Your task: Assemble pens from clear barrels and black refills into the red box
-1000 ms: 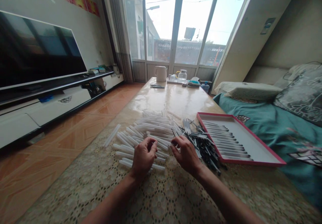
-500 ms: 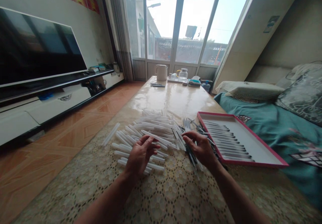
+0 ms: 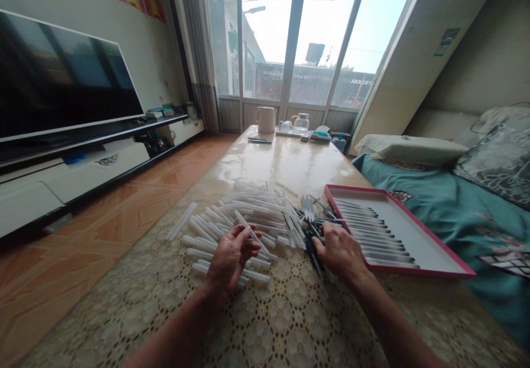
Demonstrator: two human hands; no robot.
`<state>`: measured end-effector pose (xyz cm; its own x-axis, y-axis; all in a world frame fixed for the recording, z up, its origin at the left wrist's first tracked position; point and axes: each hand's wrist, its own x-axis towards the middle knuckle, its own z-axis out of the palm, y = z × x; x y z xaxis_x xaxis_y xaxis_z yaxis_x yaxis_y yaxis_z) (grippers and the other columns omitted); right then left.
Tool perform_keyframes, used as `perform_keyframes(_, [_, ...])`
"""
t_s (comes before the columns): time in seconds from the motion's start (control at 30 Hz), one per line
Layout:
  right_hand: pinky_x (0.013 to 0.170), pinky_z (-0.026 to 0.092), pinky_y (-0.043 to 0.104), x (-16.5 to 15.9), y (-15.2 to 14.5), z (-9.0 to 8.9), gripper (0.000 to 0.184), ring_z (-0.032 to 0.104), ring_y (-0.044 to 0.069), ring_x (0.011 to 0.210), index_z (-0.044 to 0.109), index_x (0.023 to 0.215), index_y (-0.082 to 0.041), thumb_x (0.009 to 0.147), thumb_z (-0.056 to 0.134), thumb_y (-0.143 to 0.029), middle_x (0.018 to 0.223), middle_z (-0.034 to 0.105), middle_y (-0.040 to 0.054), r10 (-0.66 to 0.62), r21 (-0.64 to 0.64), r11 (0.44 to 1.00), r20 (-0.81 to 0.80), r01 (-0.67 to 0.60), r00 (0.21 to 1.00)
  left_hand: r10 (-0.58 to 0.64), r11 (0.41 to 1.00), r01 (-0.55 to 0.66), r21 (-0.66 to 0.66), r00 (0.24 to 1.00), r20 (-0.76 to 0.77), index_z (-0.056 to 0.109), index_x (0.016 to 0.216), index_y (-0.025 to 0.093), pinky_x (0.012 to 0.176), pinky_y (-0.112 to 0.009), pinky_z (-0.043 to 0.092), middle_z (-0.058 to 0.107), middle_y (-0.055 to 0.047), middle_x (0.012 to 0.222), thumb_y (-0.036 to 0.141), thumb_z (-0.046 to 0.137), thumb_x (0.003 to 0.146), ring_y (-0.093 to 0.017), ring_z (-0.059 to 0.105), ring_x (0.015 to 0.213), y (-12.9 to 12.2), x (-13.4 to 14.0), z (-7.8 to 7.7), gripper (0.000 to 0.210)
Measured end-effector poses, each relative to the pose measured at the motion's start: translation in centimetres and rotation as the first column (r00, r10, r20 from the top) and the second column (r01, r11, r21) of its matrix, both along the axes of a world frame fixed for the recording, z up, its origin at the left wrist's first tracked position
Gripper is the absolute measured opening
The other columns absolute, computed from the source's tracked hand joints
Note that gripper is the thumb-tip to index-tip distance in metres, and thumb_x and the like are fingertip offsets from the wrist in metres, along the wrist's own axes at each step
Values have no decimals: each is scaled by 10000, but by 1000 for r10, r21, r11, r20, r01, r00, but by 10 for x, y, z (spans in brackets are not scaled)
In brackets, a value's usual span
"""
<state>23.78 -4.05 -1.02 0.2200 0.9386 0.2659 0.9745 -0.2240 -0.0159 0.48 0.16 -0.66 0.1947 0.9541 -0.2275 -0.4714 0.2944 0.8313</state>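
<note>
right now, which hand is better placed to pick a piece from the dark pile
Probably the right hand: it is at the dark pile, near the pink-rimmed tray. The left hand is at the white tubes, apparently holding one.

1. White tubes are judged smooth, translucent plastic.
2. Red-rimmed tray is noted as smooth; material undetermined.
3. Glossy, plastic-looking finish is observed on the tablecloth.
4. Teal sofa cover is recorded as matt cloth.
</note>
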Motion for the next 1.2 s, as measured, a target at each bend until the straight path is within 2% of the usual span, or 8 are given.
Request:
perform_keyframes(0.2, [663, 377, 294, -1, 10, -11, 128, 598, 230, 823, 598, 876, -164, 836, 537, -269, 870, 641, 101, -5, 103, 995, 53, -1, 999, -35, 998, 35, 56, 999, -14, 611, 818, 107, 433, -154, 460, 664, -41, 753, 236, 655, 767, -70, 593, 500, -2, 1, -2, 145])
perform_keyframes(0.33, [692, 377, 295, 3, 11, -12, 114, 599, 221, 807, 610, 853, -174, 855, 507, -222, 857, 647, 94, 31, 147, 988, 61, -40, 998, -24, 997, 26, 72, 999, -28, 621, 834, 111, 427, -145, 450, 610, 6, 591, 278, 680, 742, -83, 590, 497, -4, 1, 0, 199])
perform_keyframes(0.47, [609, 368, 277, 4, 5, -3, 145, 599, 197, 704, 582, 752, -181, 860, 491, -217, 756, 631, 68, 22, 218, 976, -20, -17, 1000, 108, 993, -107, 45, 994, -19, 558, 809, 133, 432, -180, 481, 674, -42, 649, 243, 578, 819, -111, 620, 494, -3, 1, 4, 112])
perform_keyframes(0.57, [576, 380, 262, -3, 1, 5, 104, 586, 168, 634, 568, 789, -181, 851, 496, -223, 735, 625, 41, 113, 377, 926, -206, -28, 972, 212, 977, -212, 10, 977, -16, 517, 778, 143, 446, -205, 506, 701, -71, 678, 196, 474, 878, -122, 635, 489, 1, -1, 4, 121])
perform_keyframes(0.63, [571, 405, 253, -11, -1, 7, 79, 573, 150, 600, 561, 823, -187, 841, 514, -248, 699, 614, 14, 245, 477, 878, -382, -38, 891, 272, 962, -272, -1, 962, -6, 512, 759, 140, 468, -211, 522, 703, -65, 680, 157, 461, 882, -119, 643, 500, 4, -3, 4, 135])
perform_keyframes(0.73, [552, 438, 244, -28, -5, 7, 98, 560, 130, 565, 530, 842, -193, 857, 493, -283, 682, 607, -6, 433, 557, 830, -613, -27, 661, 349, 937, -348, -23, 937, 16, 519, 742, 130, 499, -213, 540, 702, -64, 672, 131, 455, 885, -114, 648, 517, 7, -6, 2, 157])
perform_keyframes(0.87, [552, 466, 247, -47, -11, 9, 111, 565, 120, 579, 512, 849, -190, 879, 462, -285, 726, 615, 3, 546, 604, 797, -724, 4, 422, 361, 932, -359, -51, 932, 40, 536, 715, 118, 512, -217, 549, 703, -81, 653, 135, 438, 896, -119, 652, 520, 7, -7, 1, 206])
perform_keyframes(1.2, [574, 477, 252, -60, -15, 16, 76, 574, 119, 608, 514, 853, -192, 865, 497, -264, 733, 626, 11, 570, 611, 791, -753, 26, 328, 258, 962, -243, -125, 959, 122, 546, 671, 121, 527, -210, 560, 709, -91, 654, 118, 419, 905, -119, 660, 526, 1, -1, 3, 267])
